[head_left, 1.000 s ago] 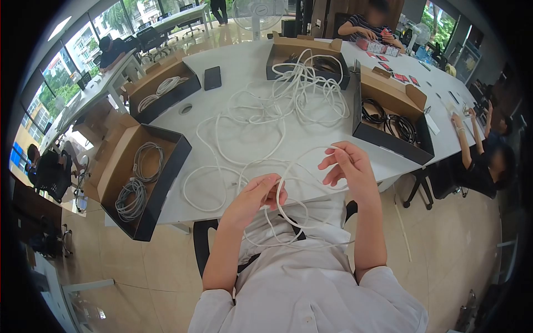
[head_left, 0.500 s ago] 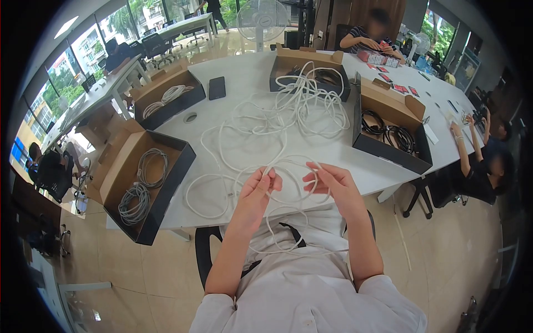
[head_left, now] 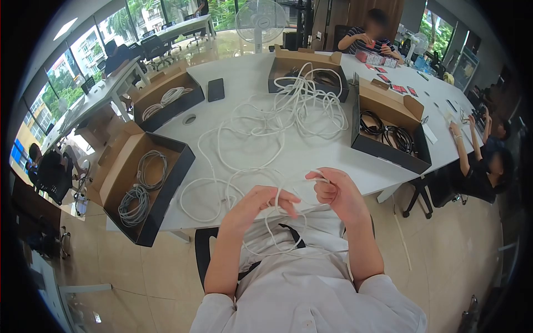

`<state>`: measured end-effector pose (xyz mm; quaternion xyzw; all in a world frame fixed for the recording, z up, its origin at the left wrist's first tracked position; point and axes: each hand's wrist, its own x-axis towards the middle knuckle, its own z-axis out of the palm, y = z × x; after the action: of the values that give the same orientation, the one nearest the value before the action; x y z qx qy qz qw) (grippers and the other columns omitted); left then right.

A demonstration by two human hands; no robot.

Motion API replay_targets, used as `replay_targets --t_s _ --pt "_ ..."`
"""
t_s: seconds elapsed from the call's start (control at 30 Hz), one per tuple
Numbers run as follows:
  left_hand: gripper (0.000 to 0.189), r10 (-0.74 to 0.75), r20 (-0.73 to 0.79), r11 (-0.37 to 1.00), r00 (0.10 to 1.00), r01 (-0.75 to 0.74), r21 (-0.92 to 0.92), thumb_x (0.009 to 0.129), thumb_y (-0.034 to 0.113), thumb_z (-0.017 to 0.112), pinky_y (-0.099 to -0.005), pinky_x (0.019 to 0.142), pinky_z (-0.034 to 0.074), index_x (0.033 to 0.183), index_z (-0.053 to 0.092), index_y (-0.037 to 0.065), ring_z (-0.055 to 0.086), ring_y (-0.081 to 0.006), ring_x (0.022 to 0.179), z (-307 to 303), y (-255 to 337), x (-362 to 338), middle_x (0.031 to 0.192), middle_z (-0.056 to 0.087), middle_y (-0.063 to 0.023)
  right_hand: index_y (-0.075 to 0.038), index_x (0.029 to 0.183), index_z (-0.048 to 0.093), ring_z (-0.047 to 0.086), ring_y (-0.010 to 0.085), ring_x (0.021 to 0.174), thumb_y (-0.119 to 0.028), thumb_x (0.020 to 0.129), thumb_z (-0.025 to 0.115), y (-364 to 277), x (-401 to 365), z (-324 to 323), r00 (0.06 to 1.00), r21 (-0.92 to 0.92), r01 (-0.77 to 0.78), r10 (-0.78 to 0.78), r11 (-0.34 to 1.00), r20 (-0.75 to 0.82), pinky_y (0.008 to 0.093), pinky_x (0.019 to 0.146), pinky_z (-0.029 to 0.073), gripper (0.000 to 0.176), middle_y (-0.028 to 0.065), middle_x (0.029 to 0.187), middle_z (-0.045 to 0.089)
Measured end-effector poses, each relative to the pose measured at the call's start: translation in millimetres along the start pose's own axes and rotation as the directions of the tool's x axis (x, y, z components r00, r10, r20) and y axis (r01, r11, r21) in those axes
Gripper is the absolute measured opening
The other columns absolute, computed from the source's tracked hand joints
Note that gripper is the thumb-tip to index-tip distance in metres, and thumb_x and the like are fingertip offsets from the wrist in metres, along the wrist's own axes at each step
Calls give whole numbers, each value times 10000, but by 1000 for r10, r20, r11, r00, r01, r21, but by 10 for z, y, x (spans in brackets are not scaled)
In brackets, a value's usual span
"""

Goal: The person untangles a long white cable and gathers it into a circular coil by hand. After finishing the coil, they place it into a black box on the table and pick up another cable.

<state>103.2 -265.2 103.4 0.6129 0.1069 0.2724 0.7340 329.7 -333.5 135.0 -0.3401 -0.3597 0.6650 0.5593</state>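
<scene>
Both hands (head_left: pixel 300 198) dropped lower, gathering the white cable (head_left: pixel 277 219).

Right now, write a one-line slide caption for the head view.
Left hand and right hand hold a looped white cable at the table edge, beside open boxes of cables.

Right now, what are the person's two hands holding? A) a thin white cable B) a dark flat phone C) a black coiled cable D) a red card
A: the left hand and right hand both grip loops of the thin white cable, which trails back onto the white table.
</scene>
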Motion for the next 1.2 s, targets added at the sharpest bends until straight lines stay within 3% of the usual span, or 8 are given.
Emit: replay_targets --t_s 0.13,0.27,0.37,0.47,0.83,0.93,1.03,1.2 --pt "422 134 7 955 991 -131 266 993 269 373 -263 863 452 1260 534 -16 649 -208 803 35 14 50 982 668 -119 15 992 650 254 37 526 -153 939 530 64 -35 39 993 -336 44 -78 941 -86 228 498 200 213 -89 569 305" --pt "347 -293 80 930 953 303 -210 987 208 413 -229 671 452 1214 556 -11 558 -123 666 178 286 101 879 622 -36 -32 1082 624 313 14 567 -104 903 603 5 -33 140 986 -420 96 -144 903 -83 201 513 237 194 -95 606 398" --pt "285 -338 132 872 932 363 -327 978 262 468 -211 518 334 1092 560 17 407 -59 542 129 74 127 728 457 47 -47 1106 584 347 12 583 -80 888 614 23 -12 109 977 -389 149 -196 909 -84 191 528 273 223 -83 630 419" --pt "227 -206 6 885 978 189 -425 991 297 459 -206 476 208 958 505 78 211 -45 519 214 21 160 669 255 70 -49 1123 557 395 16 596 -76 888 610 50 -5 91 974 -309 159 -199 938 -104 190 548 321 243 -61 671 461" --pt "211 10 -296 782 955 -192 -593 980 307 412 -238 448 182 844 429 147 186 -69 454 114 34 185 584 225 66 -16 1025 567 600 140 915 -282 1000 452 263 97 -7 982 -252 170 -144 953 120 328 877 443 291 42 873 619" --pt "195 -64 -361 716 930 -210 -666 966 290 408 -247 436 175 822 413 159 173 -78 442 166 -87 266 566 209 65 -18 1018 565 584 124 794 -246 1007 431 235 113 115 983 -8 185 -185 983 21 308 802 463 265 28 864 594" --pt "213 -119 -378 702 918 -192 -686 971 304 397 -250 428 167 808 406 165 169 -78 441 214 -206 298 563 200 65 -19 1034 551 489 78 651 -299 1004 452 153 54 157 988 -6 157 -157 988 6 251 650 438 299 -1 791 524" --pt "309 -169 -369 798 914 -93 -596 994 379 369 -246 430 171 765 365 172 174 -76 447 372 -272 323 562 190 66 -9 998 563 336 16 475 -276 999 480 226 87 170 949 -303 238 -288 923 -131 203 435 316 280 -57 647 408"
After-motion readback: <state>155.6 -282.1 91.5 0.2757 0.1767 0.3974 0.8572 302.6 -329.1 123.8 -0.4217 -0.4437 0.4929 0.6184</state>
